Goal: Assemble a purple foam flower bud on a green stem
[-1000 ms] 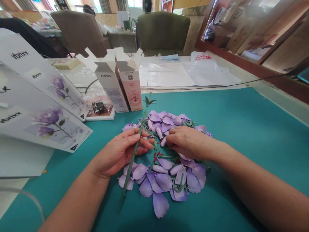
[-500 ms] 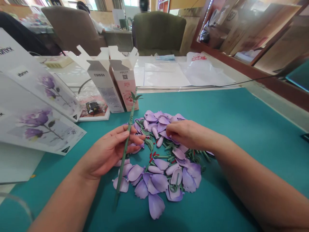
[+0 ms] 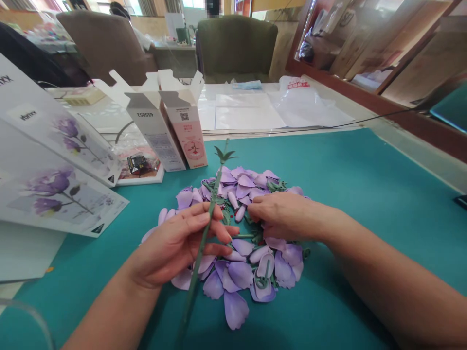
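Stem (image 3: 200, 255) is near two open cartons (image 3: 189, 136), flaps raised and insides hidden, and a white tray (image 3: 146, 181) holding a black part (image 3: 136, 164). It slants across the left hand (image 3: 180, 240), clamped between thumb and fingers, leafy end pointing away, other end toward the body. The right hand (image 3: 275, 213) curls at the petals (image 3: 236, 308); whether it grips one, I cannot tell.

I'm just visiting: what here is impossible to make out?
All in the head view:
- Whether the right hand holds anything: its own back hides the grip.
- The green stem's lower end: blurred near the bottom edge.
- The white boxes' far side: cut off by the left edge.
- The pink box's fine print: too small.
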